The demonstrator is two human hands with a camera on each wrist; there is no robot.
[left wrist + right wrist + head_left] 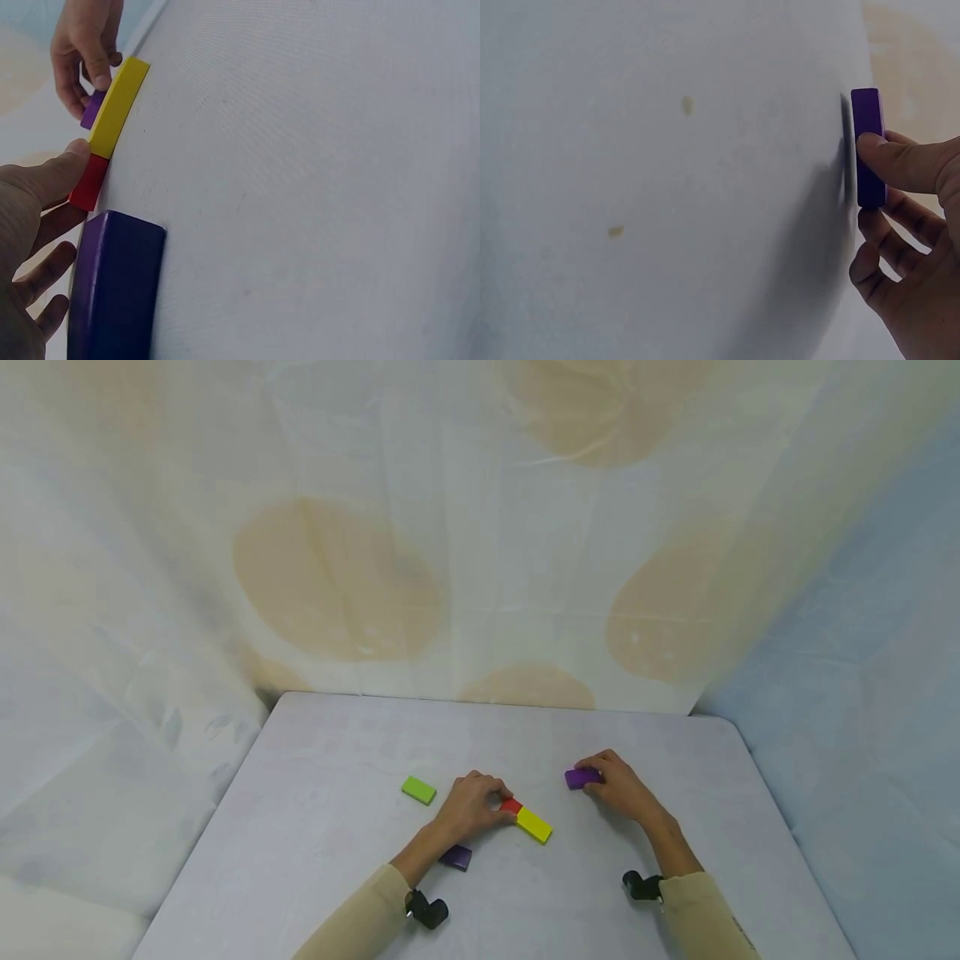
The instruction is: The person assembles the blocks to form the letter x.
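Note:
My left hand (497,797) pinches a red block (512,806) lying flat mid-table; in the left wrist view the thumb (64,166) presses the red block (90,182) at its end. A yellow block (534,825) lies end to end with the red one. Further right, my right hand (594,778) grips a purple block (579,777) on the table, thumb (900,159) across the purple block's (867,120) side in the right wrist view. A second purple block (456,857) lies by my left wrist.
A lime green block (418,790) lies flat left of my left hand. The grey table (337,752) is backed by draped cloth (337,577) on the far side and both flanks. Bare tabletop stretches along the back and the left.

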